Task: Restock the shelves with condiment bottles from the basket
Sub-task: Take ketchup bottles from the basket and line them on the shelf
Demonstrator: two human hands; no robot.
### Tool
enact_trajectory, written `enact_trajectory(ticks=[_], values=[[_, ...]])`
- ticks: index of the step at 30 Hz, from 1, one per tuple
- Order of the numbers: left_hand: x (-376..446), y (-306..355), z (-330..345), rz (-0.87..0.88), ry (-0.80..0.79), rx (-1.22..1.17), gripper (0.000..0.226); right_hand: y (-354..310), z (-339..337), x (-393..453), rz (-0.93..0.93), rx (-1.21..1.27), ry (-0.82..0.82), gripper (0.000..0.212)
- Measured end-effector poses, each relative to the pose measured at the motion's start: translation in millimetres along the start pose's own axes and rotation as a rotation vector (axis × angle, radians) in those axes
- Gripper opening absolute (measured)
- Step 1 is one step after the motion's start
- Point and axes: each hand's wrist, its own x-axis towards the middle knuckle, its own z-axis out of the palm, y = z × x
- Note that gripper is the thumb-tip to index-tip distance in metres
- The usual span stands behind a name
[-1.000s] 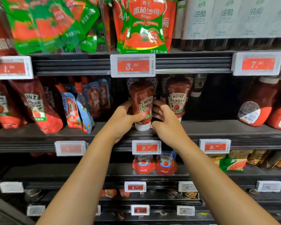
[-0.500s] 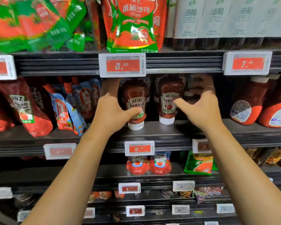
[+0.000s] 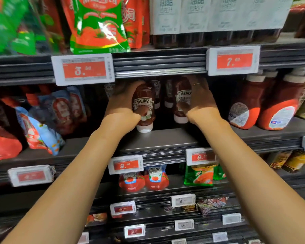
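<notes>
Two upside-down Heinz ketchup bottles with white caps stand on the dark middle shelf (image 3: 165,138). My left hand (image 3: 121,104) grips the left ketchup bottle (image 3: 144,110) from its left side, fingers curled over its top. My right hand (image 3: 200,101) holds the right ketchup bottle (image 3: 181,103) from its right side, thumb across the label. More Heinz bottles stand in the shadow behind these two. The basket is out of view.
Larger ketchup bottles (image 3: 245,106) stand to the right on the same shelf, ketchup pouches (image 3: 42,120) to the left. The upper shelf rail with price tags (image 3: 83,69) hangs just above my hands. Lower shelves hold small pouches (image 3: 143,180) and jars.
Both hands have pushed deeper into the shelf. My right hand has moved left from beside the bottles and closed on the right bottle. The left bottle now stands further back.
</notes>
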Motion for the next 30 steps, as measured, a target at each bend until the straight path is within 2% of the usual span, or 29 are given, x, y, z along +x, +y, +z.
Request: enact_trajectory(ticks=[4, 8, 12, 18, 23, 25, 28, 30], values=[[10, 8, 22, -0.012, 0.026, -0.013, 0.074, 34, 2, 32, 0.039, -0.156, 0.083, 0.068], [15, 8, 35, -0.008, 0.050, -0.018, 0.074, 52, 8, 57, -0.009, -0.153, 0.138, 0.060], [19, 5, 42, 0.019, 0.074, -0.028, 0.075, 58, 20, 79, 0.032, -0.229, 0.071, 0.051], [21, 3, 47, 0.040, 0.092, -0.016, 0.075, 57, 35, 86, 0.054, -0.057, 0.129, 0.042], [21, 5, 46, 0.059, 0.075, -0.066, 0.074, 61, 34, 70, 0.040, 0.118, 0.145, 0.061], [21, 6, 44, 0.069, 0.064, -0.066, 0.074, 58, 27, 62, 0.021, 0.145, 0.207, 0.064], [22, 5, 39, 0.076, 0.044, -0.085, 0.074, 36, 19, 49, -0.082, 0.005, 0.369, 0.043], [20, 1, 34, 0.065, 0.027, -0.095, 0.073, 11, 21, 36, -0.132, 0.125, 0.291, 0.033]])
